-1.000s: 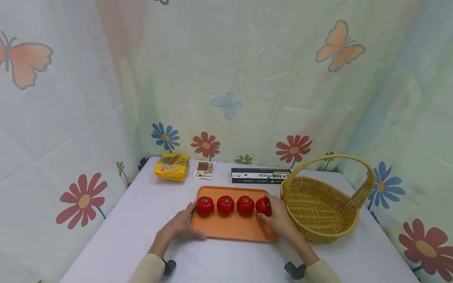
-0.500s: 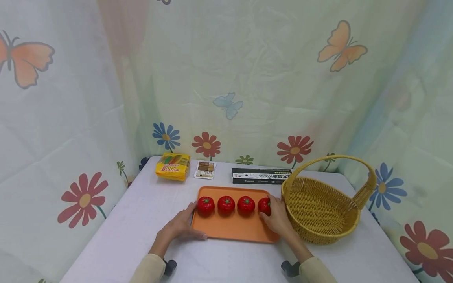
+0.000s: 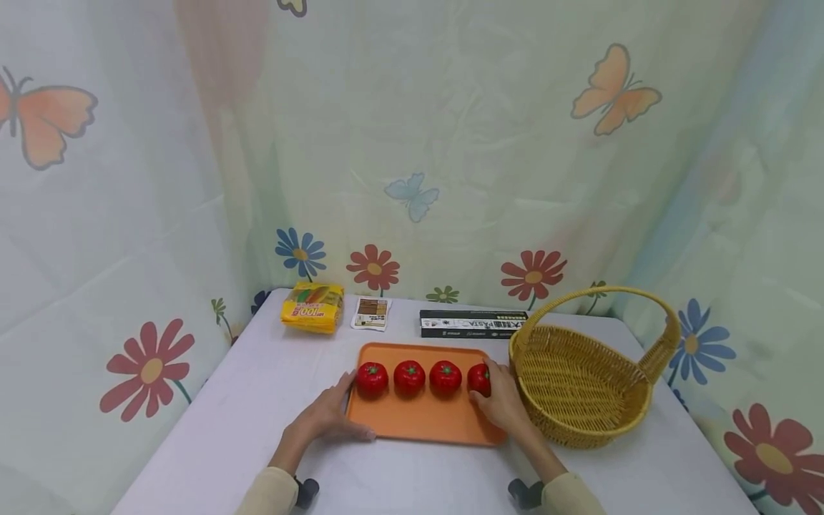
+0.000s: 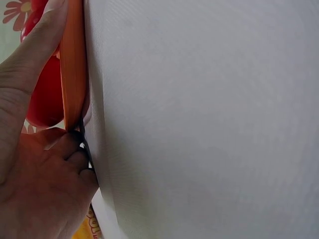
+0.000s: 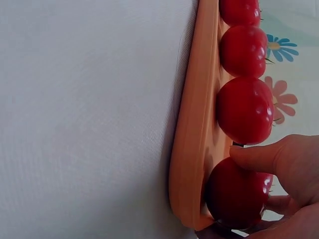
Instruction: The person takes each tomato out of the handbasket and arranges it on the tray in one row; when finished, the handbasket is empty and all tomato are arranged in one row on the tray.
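An orange tray (image 3: 425, 418) lies on the white table with a row of red tomatoes on it. My left hand (image 3: 324, 415) holds the tray at its left end, thumb along the front edge and fingers at the left side; in the left wrist view those fingers are curled against the orange rim (image 4: 73, 74). At the tray's right end my right hand (image 3: 505, 400) grips the rightmost tomato (image 5: 237, 194), thumb on its near side and fingers around its far side. Three more tomatoes, the middle one (image 3: 409, 377) among them, stand untouched to its left, green stems up.
A wicker basket (image 3: 579, 427) with a tall handle stands close to the tray's right. Along the back lie a yellow packet (image 3: 313, 307), a small white-and-brown sachet (image 3: 371, 313) and a black pasta box (image 3: 470, 324). Flowered curtains enclose the table.
The rightmost tomato has shifted very slightly right in my right hand's grip. My left hand keeps its place on the tray. The head view has tilted a little.
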### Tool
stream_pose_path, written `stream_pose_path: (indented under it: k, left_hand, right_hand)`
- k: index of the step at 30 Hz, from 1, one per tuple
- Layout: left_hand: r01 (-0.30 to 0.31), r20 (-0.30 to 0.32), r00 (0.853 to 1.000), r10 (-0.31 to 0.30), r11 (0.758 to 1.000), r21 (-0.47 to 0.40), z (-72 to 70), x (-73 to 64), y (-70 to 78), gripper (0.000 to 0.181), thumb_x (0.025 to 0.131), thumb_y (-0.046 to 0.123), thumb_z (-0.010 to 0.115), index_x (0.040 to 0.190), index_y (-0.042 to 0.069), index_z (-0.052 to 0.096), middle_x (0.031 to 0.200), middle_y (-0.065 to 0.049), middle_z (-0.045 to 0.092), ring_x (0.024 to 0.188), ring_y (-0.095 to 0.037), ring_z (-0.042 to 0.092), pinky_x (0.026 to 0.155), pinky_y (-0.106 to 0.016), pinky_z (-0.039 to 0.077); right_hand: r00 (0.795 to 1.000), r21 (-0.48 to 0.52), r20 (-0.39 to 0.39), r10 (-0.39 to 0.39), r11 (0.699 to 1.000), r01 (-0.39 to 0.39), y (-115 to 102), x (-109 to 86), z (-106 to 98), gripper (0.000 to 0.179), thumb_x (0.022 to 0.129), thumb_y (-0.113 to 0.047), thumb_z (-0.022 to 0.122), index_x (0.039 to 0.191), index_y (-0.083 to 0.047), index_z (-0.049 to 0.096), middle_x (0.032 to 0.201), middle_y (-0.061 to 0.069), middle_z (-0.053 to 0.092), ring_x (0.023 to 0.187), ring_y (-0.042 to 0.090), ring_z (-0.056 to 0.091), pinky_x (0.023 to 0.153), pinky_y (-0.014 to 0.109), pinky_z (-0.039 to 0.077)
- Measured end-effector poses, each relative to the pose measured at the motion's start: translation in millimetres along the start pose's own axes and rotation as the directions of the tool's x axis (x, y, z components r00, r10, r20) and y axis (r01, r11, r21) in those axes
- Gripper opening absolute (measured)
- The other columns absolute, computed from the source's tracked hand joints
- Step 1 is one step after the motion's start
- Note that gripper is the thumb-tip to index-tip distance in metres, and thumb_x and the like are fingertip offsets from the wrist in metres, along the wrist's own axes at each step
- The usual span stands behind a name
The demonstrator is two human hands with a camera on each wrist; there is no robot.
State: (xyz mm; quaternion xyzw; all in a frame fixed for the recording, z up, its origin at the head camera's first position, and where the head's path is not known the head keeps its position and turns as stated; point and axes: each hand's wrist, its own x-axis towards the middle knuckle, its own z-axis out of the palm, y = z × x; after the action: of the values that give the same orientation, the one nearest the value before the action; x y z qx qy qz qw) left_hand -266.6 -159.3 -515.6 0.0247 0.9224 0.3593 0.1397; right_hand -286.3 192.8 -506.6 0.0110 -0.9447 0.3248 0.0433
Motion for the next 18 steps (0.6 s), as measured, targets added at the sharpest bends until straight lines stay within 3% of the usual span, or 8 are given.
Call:
stream_pose_path:
  k: [10, 14, 18]
  left_hand:
    - [-0.071, -0.002, 0.997, 0.071, 0.997, 0.002, -7.5, -2.5, 1.6, 0.133, 0.069, 0.052, 0.101, 0.172, 0.013, 0.025, 0.172, -0.019, 0.037, 0.156, -0.046, 0.036, 0.122, -0.07, 0.037]
    - [-0.047, -0.012, 0.999, 0.047, 0.999, 0.013, -21.3, -8.7, 4.9, 0.13, 0.075, 0.055, 0.097, 0.173, 0.013, 0.022, 0.173, -0.021, 0.034, 0.158, -0.047, 0.032, 0.122, -0.071, 0.036]
    - [-0.03, -0.06, 0.998, 0.031, 0.999, 0.012, -38.9, -16.7, 16.7, 0.123, 0.08, 0.054, 0.093, 0.173, 0.016, 0.024, 0.174, -0.024, 0.031, 0.158, -0.049, 0.032, 0.117, -0.074, 0.039]
  right_hand:
    - [1.0, -0.003, -0.021, -0.003, 1.0, 0.003, -3, 1.2, -2, 0.089, 0.091, -0.006, 0.086, 0.162, 0.006, 0.033, 0.154, 0.036, 0.044, 0.143, 0.053, 0.045, 0.117, 0.071, 0.042]
    - [1.0, -0.003, -0.016, -0.019, 1.0, 0.019, -10, 1.9, -5, 0.089, 0.092, -0.009, 0.086, 0.162, 0.005, 0.033, 0.157, 0.035, 0.041, 0.145, 0.053, 0.042, 0.118, 0.071, 0.04]
    - [0.999, -0.004, -0.018, -0.027, 1.0, 0.027, -18, -0.6, -10, 0.087, 0.094, -0.012, 0.084, 0.163, 0.003, 0.033, 0.161, 0.034, 0.038, 0.149, 0.053, 0.04, 0.118, 0.07, 0.04]
